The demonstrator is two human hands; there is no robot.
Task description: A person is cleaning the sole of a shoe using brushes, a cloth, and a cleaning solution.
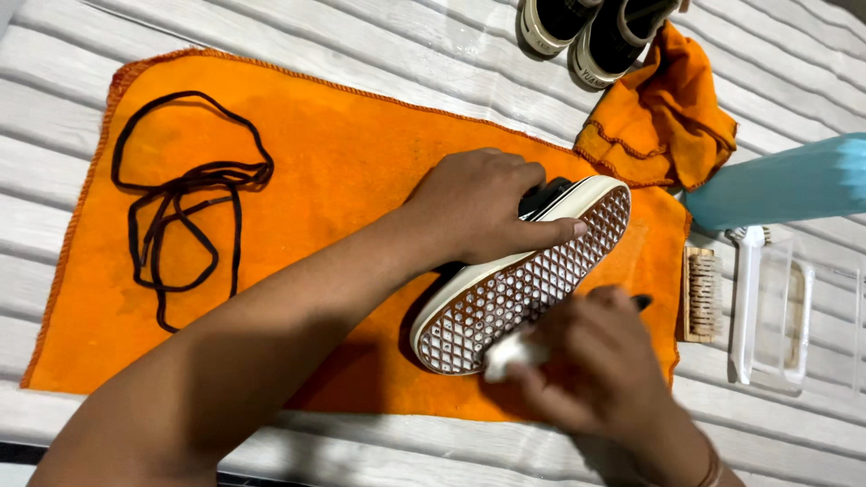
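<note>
A dark sneaker (pixel 528 280) lies on its side on an orange cloth (pixel 325 180), its white waffle-patterned sole facing me. My left hand (pixel 478 203) grips the shoe from above, thumb on the sole's rim. My right hand (pixel 600 370), blurred, holds a small white object (pixel 507 350) against the heel end of the sole; a dark tip (pixel 641 301) pokes out behind the fingers. What the white object is, I cannot tell.
Dark laces (pixel 180 203) lie loose on the cloth's left part. Another pair of dark shoes (pixel 591 32) stands at the top. A crumpled orange cloth (pixel 663 122), a blue bottle (pixel 785 185), a wooden brush (pixel 702 293) and a clear plastic case (pixel 771 311) sit at right.
</note>
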